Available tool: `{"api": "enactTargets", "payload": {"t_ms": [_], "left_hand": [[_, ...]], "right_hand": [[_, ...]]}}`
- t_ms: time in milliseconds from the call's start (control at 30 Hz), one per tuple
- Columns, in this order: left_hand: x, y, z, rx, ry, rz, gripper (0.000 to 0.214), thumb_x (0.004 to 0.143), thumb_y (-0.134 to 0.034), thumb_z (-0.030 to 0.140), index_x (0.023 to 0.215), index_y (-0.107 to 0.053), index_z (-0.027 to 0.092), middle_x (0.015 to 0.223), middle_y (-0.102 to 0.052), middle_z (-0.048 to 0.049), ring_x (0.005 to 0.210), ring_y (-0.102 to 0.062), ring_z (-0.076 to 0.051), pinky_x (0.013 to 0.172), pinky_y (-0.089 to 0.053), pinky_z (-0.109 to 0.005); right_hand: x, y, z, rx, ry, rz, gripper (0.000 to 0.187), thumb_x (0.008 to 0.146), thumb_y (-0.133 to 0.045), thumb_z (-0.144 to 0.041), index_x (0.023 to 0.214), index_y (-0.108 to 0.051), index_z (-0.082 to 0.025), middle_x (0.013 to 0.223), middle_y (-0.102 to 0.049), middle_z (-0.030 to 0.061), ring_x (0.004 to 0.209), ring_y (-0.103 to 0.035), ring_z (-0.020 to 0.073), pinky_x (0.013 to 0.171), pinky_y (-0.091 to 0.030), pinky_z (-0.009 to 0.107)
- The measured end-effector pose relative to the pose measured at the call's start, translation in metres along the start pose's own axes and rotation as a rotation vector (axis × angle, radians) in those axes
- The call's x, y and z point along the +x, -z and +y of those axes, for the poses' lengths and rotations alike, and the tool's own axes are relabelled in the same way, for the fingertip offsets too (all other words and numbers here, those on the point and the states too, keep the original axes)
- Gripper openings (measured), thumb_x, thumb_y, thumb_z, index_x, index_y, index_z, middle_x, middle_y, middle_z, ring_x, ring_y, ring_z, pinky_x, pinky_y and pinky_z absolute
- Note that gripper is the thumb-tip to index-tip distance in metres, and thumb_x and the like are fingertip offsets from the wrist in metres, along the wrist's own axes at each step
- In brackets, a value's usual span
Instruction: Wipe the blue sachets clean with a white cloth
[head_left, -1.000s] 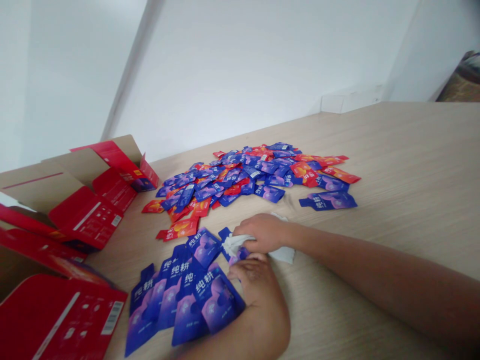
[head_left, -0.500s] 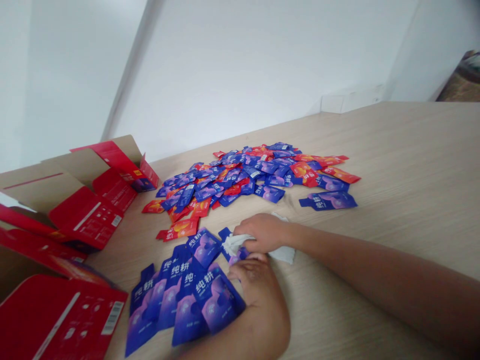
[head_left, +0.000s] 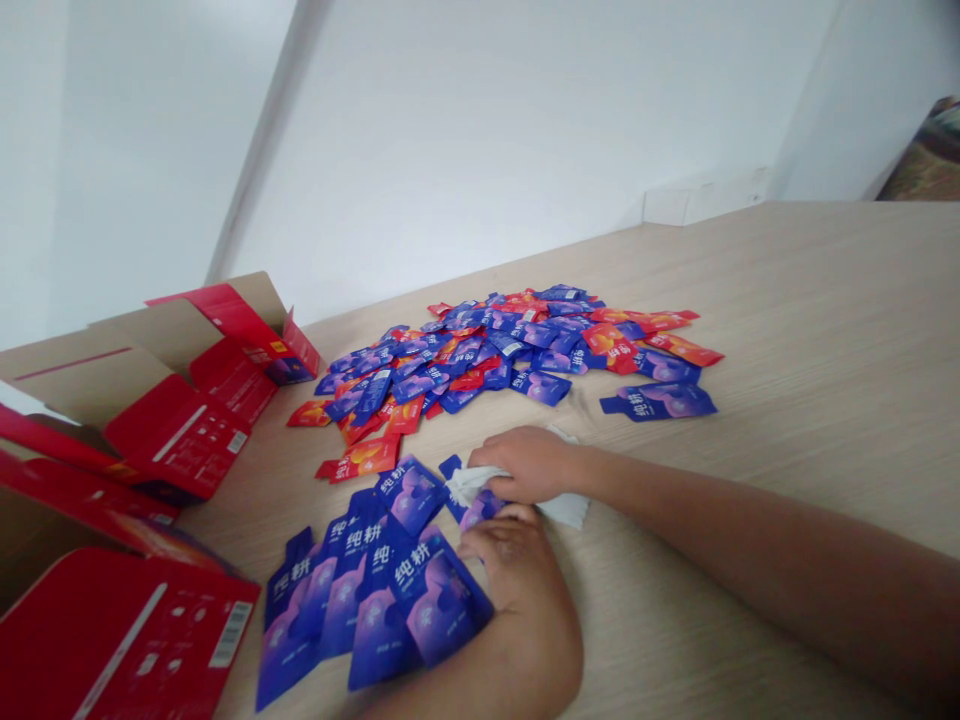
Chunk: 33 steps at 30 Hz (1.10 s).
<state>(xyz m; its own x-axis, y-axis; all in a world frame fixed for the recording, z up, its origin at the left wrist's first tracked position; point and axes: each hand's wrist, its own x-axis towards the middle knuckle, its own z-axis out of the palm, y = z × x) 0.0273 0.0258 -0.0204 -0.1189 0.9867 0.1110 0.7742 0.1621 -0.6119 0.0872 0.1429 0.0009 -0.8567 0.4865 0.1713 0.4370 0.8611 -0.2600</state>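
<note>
My right hand (head_left: 529, 462) is closed on a white cloth (head_left: 568, 508), a bunched part of which presses on a blue-purple sachet (head_left: 481, 512) lying on the table. My left hand (head_left: 506, 552) grips the near end of that same sachet, its fingers curled and partly hidden. Just left of it, several blue-purple sachets (head_left: 431, 605) overlap in a fanned row, printed faces up. One more sachet (head_left: 411, 493) rests at the top of this row.
A heap of blue and red sachets (head_left: 480, 350) spreads across the wooden table (head_left: 787, 400) beyond my hands. One blue sachet (head_left: 664, 401) lies apart at its right. Open red cartons (head_left: 172, 620) line the left side. A white wall (head_left: 540, 130) rises behind.
Both hands keep nearly the same place on the cloth and sachet. The whole view has shifted very slightly; nothing else has visibly moved.
</note>
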Motion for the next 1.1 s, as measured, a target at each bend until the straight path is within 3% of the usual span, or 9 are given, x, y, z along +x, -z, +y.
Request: {"api": "enactTargets", "payload": {"t_ms": [267,467,867,1100], "left_hand": [[0.0026,-0.0064,0.0053,-0.23,0.058,-0.013,0.031,0.075,-0.041,0.004,0.097,-0.063,0.003,0.082,-0.066,-0.0216,0.076,-0.062,-0.033,0.072,-0.039,-0.054],[0.0036,-0.0066,0.0072,-0.27,0.069,-0.016,0.031,0.075,-0.043,0.007,0.097,-0.064,0.0,0.081,-0.065,-0.0238,0.077,-0.061,-0.035,0.073,-0.039,-0.055],[-0.0024,0.0003,0.0018,-0.304,0.083,0.021,0.035,0.074,-0.043,0.007,0.102,-0.063,0.003,0.091,-0.065,-0.0249,0.088,-0.059,-0.037,0.075,-0.04,-0.054],[0.0007,-0.0006,0.0018,-0.257,0.085,0.012,0.034,0.076,-0.037,0.003,0.097,-0.063,0.002,0.083,-0.066,-0.0232,0.078,-0.061,-0.033,0.073,-0.039,-0.05]], "right_hand": [[0.0004,0.0002,-0.0002,-0.007,0.009,0.004,0.03,0.079,-0.047,-0.032,0.105,-0.058,-0.022,0.096,-0.065,0.0056,0.085,-0.059,0.0216,0.066,-0.038,0.03],[-0.0024,0.007,-0.0014,0.059,0.1,-0.063,0.026,0.078,-0.049,-0.032,0.099,-0.062,-0.023,0.093,-0.067,0.003,0.084,-0.06,0.0197,0.064,-0.038,0.027],[-0.0003,0.0026,-0.0009,0.041,0.043,-0.041,0.029,0.079,-0.049,-0.032,0.104,-0.06,-0.022,0.099,-0.067,0.0048,0.087,-0.06,0.0211,0.067,-0.038,0.029],[-0.0008,0.0018,-0.0019,0.028,0.045,-0.028,0.03,0.079,-0.049,-0.033,0.104,-0.06,-0.022,0.098,-0.067,0.0053,0.086,-0.059,0.0215,0.067,-0.038,0.029]]}}
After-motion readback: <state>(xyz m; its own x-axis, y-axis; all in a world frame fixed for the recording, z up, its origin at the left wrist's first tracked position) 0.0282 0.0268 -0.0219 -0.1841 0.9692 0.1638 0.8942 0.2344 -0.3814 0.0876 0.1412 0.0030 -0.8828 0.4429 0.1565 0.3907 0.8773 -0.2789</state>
